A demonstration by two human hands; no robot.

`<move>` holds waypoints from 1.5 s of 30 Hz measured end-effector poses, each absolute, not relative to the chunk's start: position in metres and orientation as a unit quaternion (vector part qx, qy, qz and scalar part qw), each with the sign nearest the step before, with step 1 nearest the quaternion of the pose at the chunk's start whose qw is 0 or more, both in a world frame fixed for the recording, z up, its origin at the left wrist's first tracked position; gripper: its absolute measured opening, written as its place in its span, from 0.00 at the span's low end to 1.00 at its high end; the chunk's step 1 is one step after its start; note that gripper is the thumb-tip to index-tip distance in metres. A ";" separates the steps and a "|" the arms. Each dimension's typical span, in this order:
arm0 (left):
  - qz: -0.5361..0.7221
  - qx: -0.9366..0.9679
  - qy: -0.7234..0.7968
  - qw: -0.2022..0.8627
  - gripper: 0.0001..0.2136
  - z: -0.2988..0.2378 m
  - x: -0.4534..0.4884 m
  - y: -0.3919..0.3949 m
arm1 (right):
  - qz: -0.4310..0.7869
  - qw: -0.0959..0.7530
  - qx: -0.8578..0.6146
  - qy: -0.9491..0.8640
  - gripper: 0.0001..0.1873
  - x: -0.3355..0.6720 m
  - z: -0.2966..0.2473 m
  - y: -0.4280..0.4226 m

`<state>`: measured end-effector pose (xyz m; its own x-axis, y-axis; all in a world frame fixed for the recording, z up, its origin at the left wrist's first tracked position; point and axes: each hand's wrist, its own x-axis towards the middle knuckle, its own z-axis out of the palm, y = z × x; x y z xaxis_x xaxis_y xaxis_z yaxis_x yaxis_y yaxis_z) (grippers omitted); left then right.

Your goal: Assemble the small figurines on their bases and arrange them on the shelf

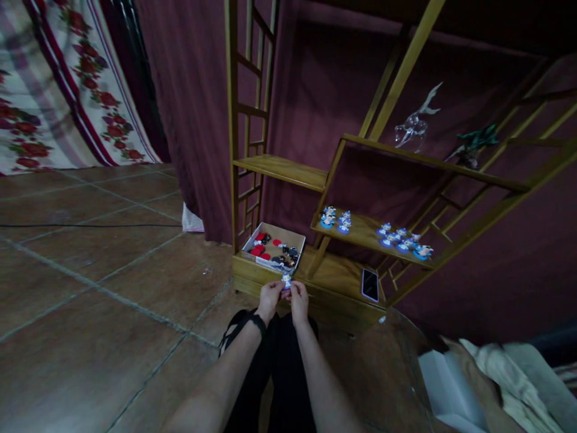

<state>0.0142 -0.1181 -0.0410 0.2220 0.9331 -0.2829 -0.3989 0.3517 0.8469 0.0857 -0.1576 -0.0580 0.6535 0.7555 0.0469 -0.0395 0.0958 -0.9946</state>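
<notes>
Between my two hands, just in front of the low wooden shelf, a small white and purple-blue figurine (286,280) is held upright. My left hand (270,297) pinches its base from the left. From the other side my right hand (299,298) grips the same base with closed fingers. Right behind the figurine stands an open cardboard box (296,240) with red and black pieces inside. On the raised shelf to the right are similar figurines, one group (344,222) at its left end and another group (404,242) farther right.
A phone (370,284) lies on the lower shelf at right. Glass ornaments (412,127) stand on the upper shelf (433,161). Wooden posts (232,120) frame the shelving. White box-like packaging (451,385) and cloth lie at lower right. A black cable (90,225) crosses the tiled floor.
</notes>
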 end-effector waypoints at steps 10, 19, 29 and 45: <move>0.469 0.364 0.460 0.660 0.04 -0.048 0.021 -0.117 | 0.218 0.645 -0.648 -0.341 0.09 0.091 -0.067 -0.155; 0.455 0.427 0.474 0.621 0.04 -0.044 0.022 -0.123 | 0.242 0.647 -0.649 -0.320 0.10 0.092 -0.066 -0.158; 0.446 0.473 0.487 0.583 0.06 -0.040 0.019 -0.125 | 0.226 0.645 -0.655 -0.322 0.10 0.091 -0.065 -0.161; 0.434 0.509 0.517 0.534 0.05 -0.048 0.018 -0.120 | 0.231 0.640 -0.658 -0.322 0.09 0.090 -0.067 -0.157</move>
<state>0.0182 -0.1195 -0.0477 0.0874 0.9900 -0.1110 0.0626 0.1058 0.9924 0.0903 -0.1574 -0.0672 0.6860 0.7197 0.1071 0.1271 0.0264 -0.9915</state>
